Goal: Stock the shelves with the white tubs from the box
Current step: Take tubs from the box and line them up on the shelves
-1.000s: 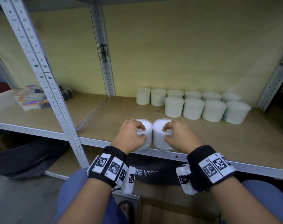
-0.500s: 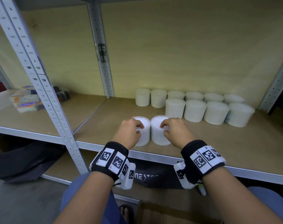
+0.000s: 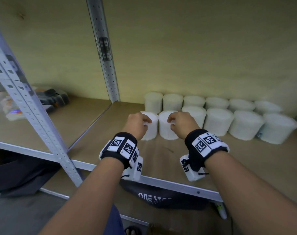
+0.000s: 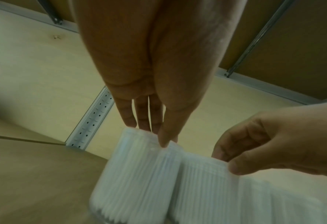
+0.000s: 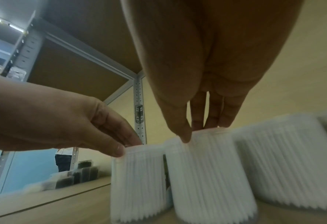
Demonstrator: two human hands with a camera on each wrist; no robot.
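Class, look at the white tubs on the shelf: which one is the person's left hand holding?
The leftmost front tub, farthest from the wall end of the row. The left hand pinches its top rim; the right hand holds its neighbour, the others stand untouched.

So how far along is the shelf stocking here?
Ten white tubs already stand on the shelf in two rows. In hand: the left hand and right hand each pinch another tub's top, extending the front row leftward. The box isn't visible, so the remaining count is unknown.
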